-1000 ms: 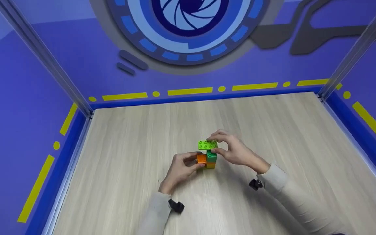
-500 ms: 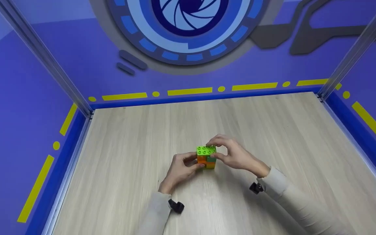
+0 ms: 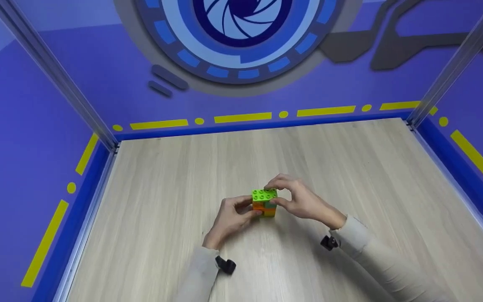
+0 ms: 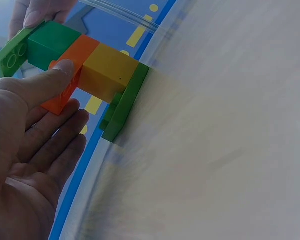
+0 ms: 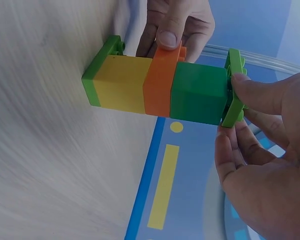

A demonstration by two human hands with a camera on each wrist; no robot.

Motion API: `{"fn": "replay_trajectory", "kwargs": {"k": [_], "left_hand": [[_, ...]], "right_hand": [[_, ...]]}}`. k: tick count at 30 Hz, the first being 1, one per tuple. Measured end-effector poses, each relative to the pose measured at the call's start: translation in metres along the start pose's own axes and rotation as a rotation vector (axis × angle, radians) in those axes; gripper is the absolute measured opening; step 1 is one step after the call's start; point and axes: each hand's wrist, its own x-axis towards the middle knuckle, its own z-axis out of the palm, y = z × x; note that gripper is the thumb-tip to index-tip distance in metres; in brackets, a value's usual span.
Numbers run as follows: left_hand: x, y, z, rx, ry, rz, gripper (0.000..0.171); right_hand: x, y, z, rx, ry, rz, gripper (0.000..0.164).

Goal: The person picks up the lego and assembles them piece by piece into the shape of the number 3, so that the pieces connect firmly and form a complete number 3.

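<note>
A small tower of toy building bricks stands upright on the table. From the bottom it has a green plate [image 4: 130, 102], a yellow brick [image 5: 122, 82], a flat orange brick [image 5: 160, 85] and a dark green brick [image 5: 199, 92]. A lime green studded plate [image 3: 262, 194] lies across the top; whether it is fully pressed down I cannot tell. My left hand [image 3: 232, 216] pinches the orange brick, which juts out leftward, between thumb and fingers. My right hand [image 3: 302, 199] pinches the lime plate at its right end, thumb on the near side.
The pale wood table [image 3: 162, 201] surrounds the tower. Behind it rises a blue-purple printed wall [image 3: 233, 102] with yellow dashes, and similar panels stand at both sides. Metal posts [image 3: 63, 79] mark the corners.
The lime plate has come down with my right hand from above the tower onto the dark green brick. During the last half second it has barely moved. My left hand has kept its place.
</note>
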Motion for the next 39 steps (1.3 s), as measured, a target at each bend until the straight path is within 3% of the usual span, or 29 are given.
{"fn": "replay_trajectory", "kwargs": {"k": [15,24,32,39], "left_hand": [[-0.0004,-0.001,-0.002,0.018,0.016,0.012,0.043],[0.0032,0.001,-0.0013,0.027,0.009,0.02,0.042],[0.0023,-0.0003,-0.0006,0.049,0.009,0.034,0.043],[0.0016,-0.0011,-0.0009,0.03,0.003,0.032,0.043]], "right_hand": [[0.0024,-0.0001,0.0013,-0.021,0.023,0.052,0.034],[0.0025,-0.0015,-0.0018,-0.088,0.051,0.077,0.034],[0.004,0.0039,-0.003,-0.036,0.02,0.117,0.033],[0.0012,0.0071,0.0001,0.018,0.047,0.1,0.033]]}}
